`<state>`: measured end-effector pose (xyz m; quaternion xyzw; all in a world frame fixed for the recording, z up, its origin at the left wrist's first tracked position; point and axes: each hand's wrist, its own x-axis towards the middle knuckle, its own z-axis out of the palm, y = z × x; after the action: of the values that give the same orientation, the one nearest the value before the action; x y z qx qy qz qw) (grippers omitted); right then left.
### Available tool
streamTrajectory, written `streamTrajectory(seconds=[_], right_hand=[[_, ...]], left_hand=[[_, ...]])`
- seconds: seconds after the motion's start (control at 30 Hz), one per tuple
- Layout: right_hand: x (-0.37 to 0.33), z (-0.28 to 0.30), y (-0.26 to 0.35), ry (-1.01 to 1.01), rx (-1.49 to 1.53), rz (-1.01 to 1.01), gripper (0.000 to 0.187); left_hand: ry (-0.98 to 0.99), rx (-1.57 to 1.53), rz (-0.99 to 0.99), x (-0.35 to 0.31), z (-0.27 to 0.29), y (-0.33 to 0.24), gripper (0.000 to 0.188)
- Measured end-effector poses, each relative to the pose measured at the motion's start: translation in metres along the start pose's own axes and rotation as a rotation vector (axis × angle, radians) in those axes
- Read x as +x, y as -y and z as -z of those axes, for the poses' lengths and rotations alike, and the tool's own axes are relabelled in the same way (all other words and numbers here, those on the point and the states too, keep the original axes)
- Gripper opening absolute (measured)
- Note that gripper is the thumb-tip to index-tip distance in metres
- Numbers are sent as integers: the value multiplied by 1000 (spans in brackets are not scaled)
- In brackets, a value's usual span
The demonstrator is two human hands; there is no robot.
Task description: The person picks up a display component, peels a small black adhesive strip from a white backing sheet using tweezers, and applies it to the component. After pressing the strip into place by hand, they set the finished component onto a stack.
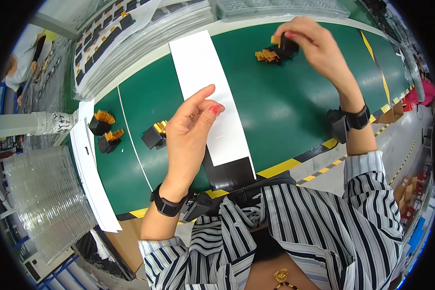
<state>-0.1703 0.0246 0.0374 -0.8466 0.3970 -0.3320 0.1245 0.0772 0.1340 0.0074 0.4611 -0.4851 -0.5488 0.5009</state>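
My right hand is at the far right of the green bench, thumb and fingers pinched on a small black flat piece with an orange tab. Just beneath it lies a pile of similar black pieces with orange tabs. Over the white paper strip hovers my left hand, thumb and index finger apart, nothing visible between them. Partly hidden behind that hand is a stack of black pieces with orange tabs. Two more such stacks, one at the back and one nearer, stand at the bench's left end.
Along the far edge sit stacked clear trays with black pieces in the top one. More clear trays are piled at the left. Yellow-black tape runs along the near edge. Another person is at the far left.
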Motion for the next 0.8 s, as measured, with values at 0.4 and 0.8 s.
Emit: streamTrajectory(seconds=[0.4, 0.8], right_hand=[[-39, -24, 80, 51, 1147, -529, 24], [-41, -79, 91, 231, 1247, -630, 25]], left_hand=[[77, 1224, -231, -59, 14, -37, 19], [33, 1396, -450, -90, 24, 7, 29]])
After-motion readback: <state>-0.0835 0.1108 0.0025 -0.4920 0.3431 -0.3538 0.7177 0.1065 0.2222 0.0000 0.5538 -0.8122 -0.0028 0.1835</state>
